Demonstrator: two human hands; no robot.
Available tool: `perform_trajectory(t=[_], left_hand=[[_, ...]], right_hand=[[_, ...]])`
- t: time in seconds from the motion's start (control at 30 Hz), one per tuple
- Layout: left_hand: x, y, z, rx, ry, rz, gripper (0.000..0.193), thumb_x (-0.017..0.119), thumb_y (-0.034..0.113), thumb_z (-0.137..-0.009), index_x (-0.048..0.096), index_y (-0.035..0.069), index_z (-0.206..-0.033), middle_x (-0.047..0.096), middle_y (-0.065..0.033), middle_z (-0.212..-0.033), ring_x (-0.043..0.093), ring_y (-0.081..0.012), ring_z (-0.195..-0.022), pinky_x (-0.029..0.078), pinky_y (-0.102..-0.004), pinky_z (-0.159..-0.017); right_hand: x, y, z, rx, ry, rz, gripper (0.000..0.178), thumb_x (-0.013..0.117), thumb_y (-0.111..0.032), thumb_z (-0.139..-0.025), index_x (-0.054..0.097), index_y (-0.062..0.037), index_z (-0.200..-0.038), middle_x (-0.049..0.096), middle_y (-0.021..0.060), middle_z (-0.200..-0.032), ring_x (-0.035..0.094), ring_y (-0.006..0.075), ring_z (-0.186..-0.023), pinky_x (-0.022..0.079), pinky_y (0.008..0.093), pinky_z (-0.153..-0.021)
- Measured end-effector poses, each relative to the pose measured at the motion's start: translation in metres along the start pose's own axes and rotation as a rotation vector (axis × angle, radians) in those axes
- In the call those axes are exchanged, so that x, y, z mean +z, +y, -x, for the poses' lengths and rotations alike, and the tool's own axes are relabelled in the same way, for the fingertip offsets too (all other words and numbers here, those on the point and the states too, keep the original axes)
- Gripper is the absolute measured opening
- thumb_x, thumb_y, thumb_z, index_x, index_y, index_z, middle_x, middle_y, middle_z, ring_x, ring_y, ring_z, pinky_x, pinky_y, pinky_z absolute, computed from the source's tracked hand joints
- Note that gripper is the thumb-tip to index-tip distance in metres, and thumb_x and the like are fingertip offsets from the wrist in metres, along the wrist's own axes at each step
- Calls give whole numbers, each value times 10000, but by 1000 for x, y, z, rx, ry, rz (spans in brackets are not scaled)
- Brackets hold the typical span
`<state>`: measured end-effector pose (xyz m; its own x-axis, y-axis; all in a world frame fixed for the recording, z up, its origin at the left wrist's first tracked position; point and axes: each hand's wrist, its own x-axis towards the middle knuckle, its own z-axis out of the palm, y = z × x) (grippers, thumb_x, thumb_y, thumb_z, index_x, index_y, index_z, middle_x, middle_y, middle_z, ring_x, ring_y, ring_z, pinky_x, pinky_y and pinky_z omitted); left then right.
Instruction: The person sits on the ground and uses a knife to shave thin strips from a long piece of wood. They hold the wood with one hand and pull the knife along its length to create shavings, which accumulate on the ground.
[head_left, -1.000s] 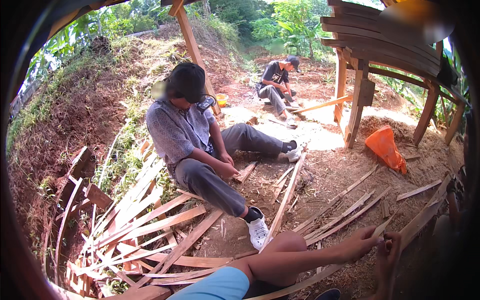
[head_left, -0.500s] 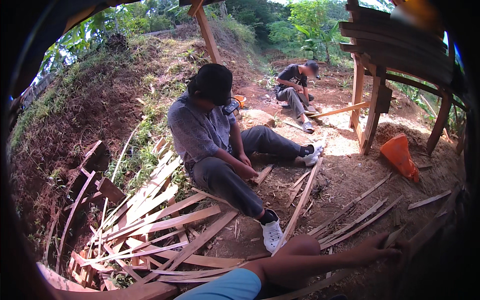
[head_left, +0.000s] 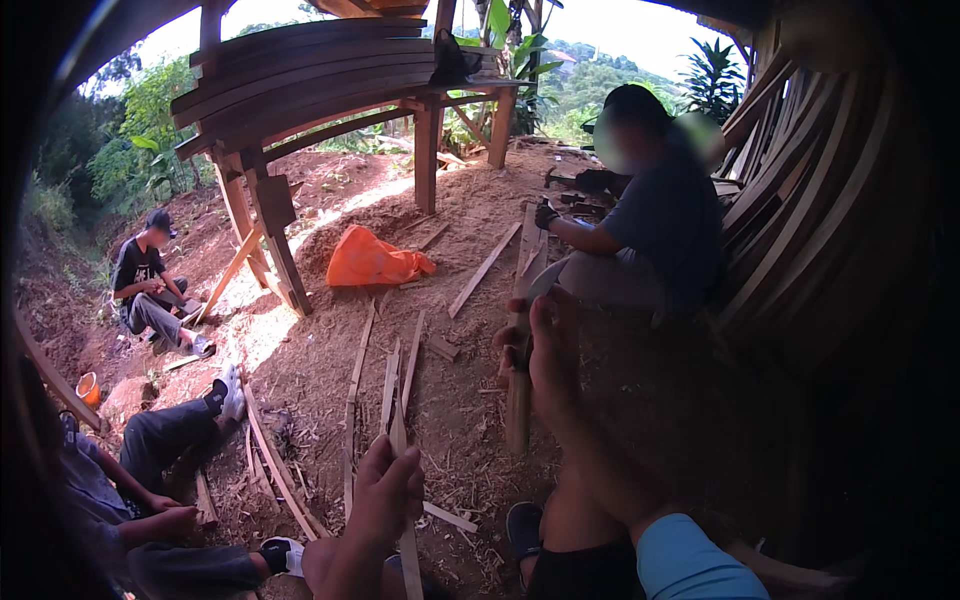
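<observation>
Left fingers [head_left: 403, 468] gripping wooden strip [head_left: 398, 432], tip up, above near side of ground [head_left: 465, 375]; right fingers [head_left: 543, 318] curled, hold unclear. Strip's tip already narrow; lower length looks wider, perhaps unfinished. Loose strips [head_left: 485, 270] lie beyond.

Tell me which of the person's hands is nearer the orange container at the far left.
Left. The left hand, gripping a wooden strip, is right of the orange container and lower in view; the right hand is much farther to its right.
</observation>
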<state>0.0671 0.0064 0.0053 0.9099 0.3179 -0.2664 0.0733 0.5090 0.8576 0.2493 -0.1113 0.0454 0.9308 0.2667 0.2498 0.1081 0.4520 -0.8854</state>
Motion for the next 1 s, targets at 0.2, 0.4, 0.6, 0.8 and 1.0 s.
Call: perform_trajectory(t=[0.2, 0.4, 0.6, 0.8, 1.0], left_hand=[[-28, -15, -6, 5, -39, -148, 230, 540, 275, -900, 420, 80, -910, 436, 19, -637, 430, -64, -486, 359, -211, -398], [-36, -4, -8, -25, -147, -113, 305, 482, 336, -906, 452, 79, -1068, 447, 18, -698, 413, -58, -492, 338, -209, -383], [-46, -17, -2, 176, -77, -71, 268, 462, 303, -904, 452, 82, -1055, 449, 4, -673, 437, -72, -481, 376, -224, -377], [-56, -14, 3, 67, -122, -89, 251, 467, 267, -904, 446, 76, -1066, 486, -17, -711, 462, -86, -485, 392, -229, -379], [-57, -44, -15, 148, -124, 41, 258, 490, 247, -900, 429, 55, -1061, 531, -57, -689, 491, -109, -445, 421, -236, -368]], right_hand=[[-22, 83, 15, -35, -379, 505, 241, 596, -223, -871, 497, -61, -1021, 542, 6, -837, 473, 31, -535, 360, 189, -425], [-53, 159, 29, 92, -805, 769, 215, 547, -184, -864, 483, -47, -1016, 538, 61, -801, 532, 124, -672, 435, 266, -532], [4, 145, 59, 288, -863, 599, 199, 442, -156, -913, 464, -21, -1057, 538, 75, -878, 545, 143, -741, 447, 258, -603], [15, 133, 66, 263, -904, 602, 213, 441, -160, -913, 462, -16, -1068, 539, 83, -893, 548, 151, -751, 451, 262, -615], [21, 132, 77, 280, -917, 609, 227, 441, -164, -913, 461, -11, -1080, 539, 90, -907, 552, 159, -760, 456, 266, -628]])
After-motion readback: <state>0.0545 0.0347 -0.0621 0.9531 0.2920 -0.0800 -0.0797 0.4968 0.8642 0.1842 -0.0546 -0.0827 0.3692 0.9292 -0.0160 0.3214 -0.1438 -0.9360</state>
